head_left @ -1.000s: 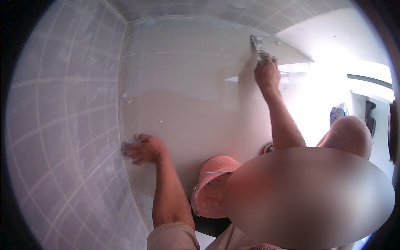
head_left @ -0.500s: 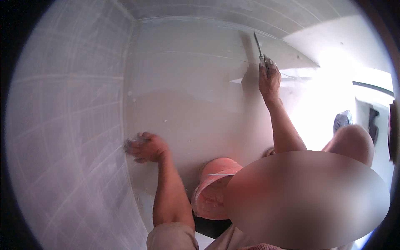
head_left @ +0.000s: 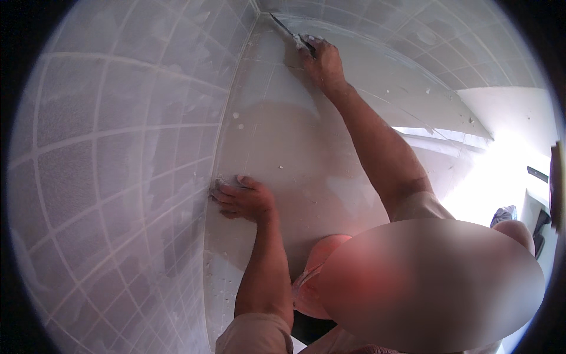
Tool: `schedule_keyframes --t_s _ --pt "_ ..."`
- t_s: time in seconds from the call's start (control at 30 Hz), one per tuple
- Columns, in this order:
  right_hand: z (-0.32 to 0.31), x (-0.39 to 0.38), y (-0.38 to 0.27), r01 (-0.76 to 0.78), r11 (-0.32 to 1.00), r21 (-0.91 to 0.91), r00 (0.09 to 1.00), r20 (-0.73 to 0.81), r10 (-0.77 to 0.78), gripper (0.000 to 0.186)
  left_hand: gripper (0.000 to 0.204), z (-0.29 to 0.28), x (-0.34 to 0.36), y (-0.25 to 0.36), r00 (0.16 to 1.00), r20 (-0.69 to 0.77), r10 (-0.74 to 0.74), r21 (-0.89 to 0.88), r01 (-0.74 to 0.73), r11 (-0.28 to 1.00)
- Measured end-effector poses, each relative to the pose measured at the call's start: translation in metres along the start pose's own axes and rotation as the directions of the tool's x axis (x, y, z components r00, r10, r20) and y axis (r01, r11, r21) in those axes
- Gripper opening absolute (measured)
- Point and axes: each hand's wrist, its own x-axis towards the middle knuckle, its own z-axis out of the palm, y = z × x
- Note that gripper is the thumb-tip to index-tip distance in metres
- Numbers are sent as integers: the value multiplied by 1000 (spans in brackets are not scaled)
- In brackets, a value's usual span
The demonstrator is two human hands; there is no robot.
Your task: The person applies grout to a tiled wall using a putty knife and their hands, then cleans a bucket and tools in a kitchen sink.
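Note:
My right hand [head_left: 325, 64] reaches far forward, closed round the handle of a putty knife [head_left: 284, 25]. Its thin dark blade looks edge-on and points at the far left corner, where the tiled surfaces meet the smooth grey panel [head_left: 283, 133]. Pale paste is smeared on the fingers and near the handle. My left hand [head_left: 244, 199] rests with fingers stretched at the panel's left edge, against the tiled wall [head_left: 130, 171]. Grey residue coats its fingertips, and nothing clearly held shows there. A pink-orange bucket [head_left: 330, 245] stands between my arms, partly hidden by a blurred oval.
Tiles with pale joint lines also run along the far side [head_left: 424, 35]. Small pale specks dot the panel. Bright light washes out the right side, where a dark object [head_left: 540, 224] and a bent knee [head_left: 514, 231] show. The blurred oval covers the lower right.
My right hand has carried the putty knife left along the far edge into the corner. My left hand stays at the tiled wall's edge. The view has shifted left.

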Motion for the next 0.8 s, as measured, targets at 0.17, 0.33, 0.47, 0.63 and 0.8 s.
schedule_keyframes --t_s 0.17,0.33,0.47,0.63,0.8 --pt "30 31 -7 -99 994 -35 992 76 102 38 66 6 0 -4 996 85 -39 -19 41 999" --pt "57 36 -20 -221 975 -21 968 121 222 38 66 5 0 0 996 92 -12 -35 15 999" --pt "69 26 -44 -310 948 -73 950 3 311 29 66 4 1 -4 995 95 -12 -28 15 999" --pt "56 15 -34 -285 953 -102 958 -75 278 22 65 -1 1 2 991 132 -26 -48 33 998" --pt "27 -4 -17 -306 948 -88 944 -154 290 34 64 11 -1 -4 999 46 3 -21 -2 1000"
